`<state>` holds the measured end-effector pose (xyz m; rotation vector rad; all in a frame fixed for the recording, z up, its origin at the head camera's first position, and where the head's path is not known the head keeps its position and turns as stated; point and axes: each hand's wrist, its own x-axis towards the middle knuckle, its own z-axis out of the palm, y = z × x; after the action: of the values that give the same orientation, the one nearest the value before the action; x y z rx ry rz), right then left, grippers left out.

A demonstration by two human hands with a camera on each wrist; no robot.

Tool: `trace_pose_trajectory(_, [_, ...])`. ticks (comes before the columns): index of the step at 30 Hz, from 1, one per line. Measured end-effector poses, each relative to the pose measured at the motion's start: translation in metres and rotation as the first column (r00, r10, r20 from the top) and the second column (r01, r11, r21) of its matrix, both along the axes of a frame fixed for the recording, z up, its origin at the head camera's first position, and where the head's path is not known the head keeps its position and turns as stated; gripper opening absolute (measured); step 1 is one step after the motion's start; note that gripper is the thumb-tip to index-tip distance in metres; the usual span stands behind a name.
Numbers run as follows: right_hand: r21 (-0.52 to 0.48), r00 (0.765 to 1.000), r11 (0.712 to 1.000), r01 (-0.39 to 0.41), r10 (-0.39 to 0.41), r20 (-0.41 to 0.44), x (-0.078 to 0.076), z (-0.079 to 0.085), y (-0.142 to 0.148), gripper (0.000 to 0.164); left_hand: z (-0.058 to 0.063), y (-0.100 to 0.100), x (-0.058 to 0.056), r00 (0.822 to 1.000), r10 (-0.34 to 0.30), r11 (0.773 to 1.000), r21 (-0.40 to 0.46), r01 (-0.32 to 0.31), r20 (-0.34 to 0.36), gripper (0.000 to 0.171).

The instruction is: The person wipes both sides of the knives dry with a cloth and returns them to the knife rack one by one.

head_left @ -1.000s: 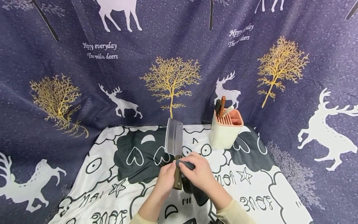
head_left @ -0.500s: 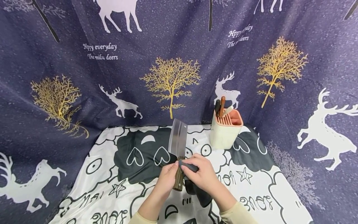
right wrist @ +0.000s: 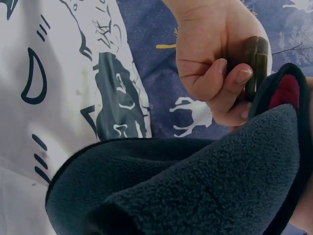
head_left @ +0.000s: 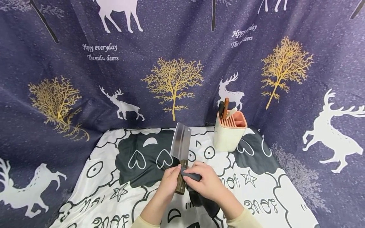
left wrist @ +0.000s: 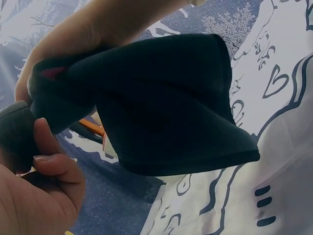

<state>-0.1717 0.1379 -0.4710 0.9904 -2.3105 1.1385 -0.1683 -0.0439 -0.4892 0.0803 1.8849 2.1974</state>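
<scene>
In the head view a cleaver (head_left: 181, 141) points away from me, its broad steel blade raised over the patterned cloth. My left hand (head_left: 170, 180) grips its brown wooden handle (head_left: 180, 186). Folded over my right fingers is a dark grey towel (head_left: 195, 176), which my right hand (head_left: 207, 182) pinches against the handle's right side. Loose towel hangs below that hand. The right wrist view shows the fuzzy towel (right wrist: 195, 181) with a red patch inside its fold, and the handle's butt (right wrist: 257, 63) beside the left fingers. In the left wrist view the towel (left wrist: 166, 107) hides most of the right hand.
A cream knife block (head_left: 227, 139) with an orange slotted top stands at the back right. Several handles, black, brown and white, stick up from it. A black-and-white printed cloth (head_left: 108, 190) covers the table, and a purple deer-print curtain (head_left: 182, 41) hangs behind.
The cleaver's blade has swung a little to the right. My right hand has slid the towel slightly down the handle towards me, and the left hand keeps its grip.
</scene>
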Motion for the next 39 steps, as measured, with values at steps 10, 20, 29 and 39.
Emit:
trace_pose_trajectory(10, [0.009,0.992,0.993,-0.121,0.121,0.022,0.003,0.005,-0.004,0.014,-0.005,0.0,-0.004,0.999,-0.013,0.997,0.078,0.008,0.052,0.052])
trace_pose_trajectory(20, [0.046,0.975,0.974,-0.22,0.221,-0.008,0.009,0.01,-0.009,0.015,-0.006,-0.001,-0.007,0.995,0.008,0.99,0.136,-0.022,0.096,0.055])
trace_pose_trajectory(29, [0.087,0.963,0.959,-0.269,0.271,-0.01,0.008,0.015,-0.009,0.013,-0.006,-0.001,-0.008,0.995,0.012,0.988,0.152,-0.028,0.101,0.054])
trace_pose_trajectory(39, [0.154,0.96,0.949,-0.276,0.28,0.001,0.009,0.026,-0.007,0.012,-0.012,-0.004,-0.009,0.995,0.023,0.984,0.174,-0.04,0.098,0.055])
